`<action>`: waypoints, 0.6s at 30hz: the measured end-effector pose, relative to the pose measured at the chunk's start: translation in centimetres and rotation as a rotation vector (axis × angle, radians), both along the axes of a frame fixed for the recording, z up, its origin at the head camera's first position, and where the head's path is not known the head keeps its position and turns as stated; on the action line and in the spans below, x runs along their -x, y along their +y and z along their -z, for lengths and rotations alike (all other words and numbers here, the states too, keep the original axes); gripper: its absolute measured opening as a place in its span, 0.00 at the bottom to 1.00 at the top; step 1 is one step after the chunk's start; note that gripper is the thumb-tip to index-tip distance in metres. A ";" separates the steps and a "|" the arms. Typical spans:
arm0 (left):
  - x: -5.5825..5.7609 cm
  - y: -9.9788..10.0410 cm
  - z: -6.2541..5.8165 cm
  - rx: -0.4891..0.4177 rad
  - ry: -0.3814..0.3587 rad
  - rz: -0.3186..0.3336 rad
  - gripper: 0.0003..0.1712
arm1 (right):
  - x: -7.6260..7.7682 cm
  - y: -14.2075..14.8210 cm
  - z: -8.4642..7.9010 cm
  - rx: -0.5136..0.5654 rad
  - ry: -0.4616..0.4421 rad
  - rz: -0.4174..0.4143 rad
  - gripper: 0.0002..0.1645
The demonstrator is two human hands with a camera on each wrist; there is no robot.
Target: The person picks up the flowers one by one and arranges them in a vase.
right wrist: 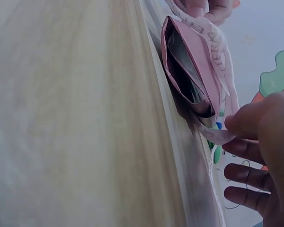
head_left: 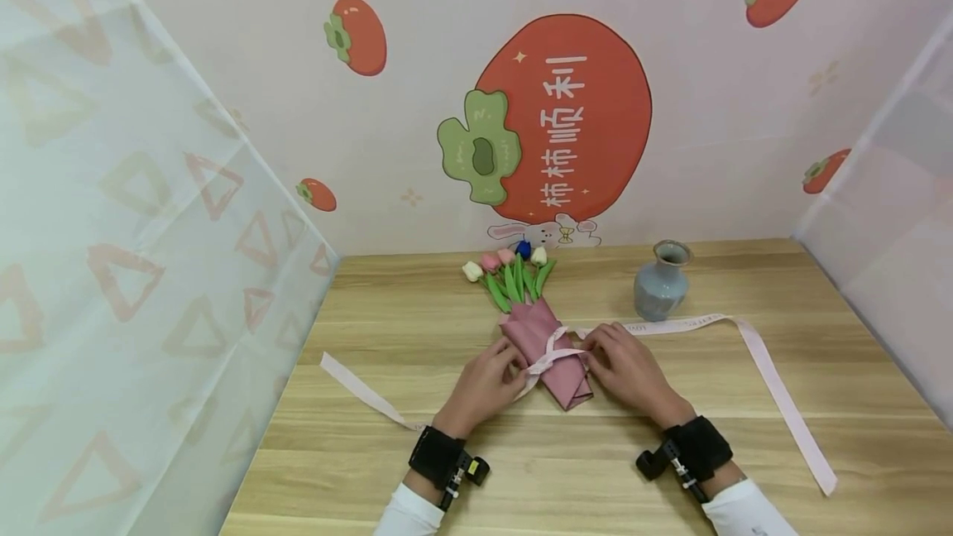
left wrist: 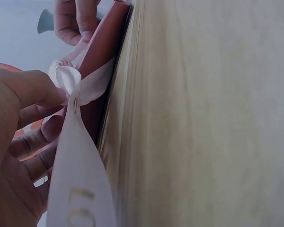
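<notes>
A bouquet of artificial tulips (head_left: 514, 271) in pink wrapping paper (head_left: 532, 331) lies on the table, its blooms pointing away from me. A pale pink ribbon (head_left: 554, 356) with printed letters crosses the front of the wrap in a loose loop. On the left of the wrap, my left hand (head_left: 487, 383) pinches the ribbon between thumb and fingertips. Opposite it, my right hand (head_left: 629, 372) pinches another part of the ribbon between thumb and forefinger, as the right wrist view shows the ribbon (right wrist: 220, 135) there. The wrap's open lower end (right wrist: 184, 80) faces the right wrist camera.
A grey-blue ceramic vase (head_left: 661, 284) stands at the back right, behind the ribbon. One long ribbon tail (head_left: 782, 395) bends down the right side of the wooden table (head_left: 596, 478); a shorter tail (head_left: 361, 391) lies at the left. A printed backdrop (head_left: 402, 122) rises behind.
</notes>
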State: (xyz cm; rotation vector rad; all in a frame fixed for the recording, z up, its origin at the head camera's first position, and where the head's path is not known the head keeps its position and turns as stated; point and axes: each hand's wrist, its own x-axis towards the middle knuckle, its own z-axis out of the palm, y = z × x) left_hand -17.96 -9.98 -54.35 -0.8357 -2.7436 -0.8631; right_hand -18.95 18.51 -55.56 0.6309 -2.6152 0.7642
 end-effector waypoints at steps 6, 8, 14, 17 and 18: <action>0.1 -0.2 -0.2 0.008 -0.027 -0.007 0.03 | 0.0 0.3 0.3 -0.020 -0.026 0.029 0.09; 0.1 -0.3 -0.2 0.015 -0.033 -0.010 0.03 | 0.0 0.4 0.3 -0.023 -0.030 0.031 0.10; 0.1 -0.2 -0.4 0.027 -0.042 0.004 0.04 | 0.0 0.3 0.1 -0.010 -0.031 0.013 0.12; 0.2 -0.1 -0.5 0.032 -0.040 0.009 0.05 | -0.1 0.0 -0.3 0.004 -0.012 -0.008 0.14; 0.2 -0.1 -0.6 0.033 -0.034 0.009 0.05 | -0.1 0.0 -0.4 0.010 -0.006 -0.019 0.15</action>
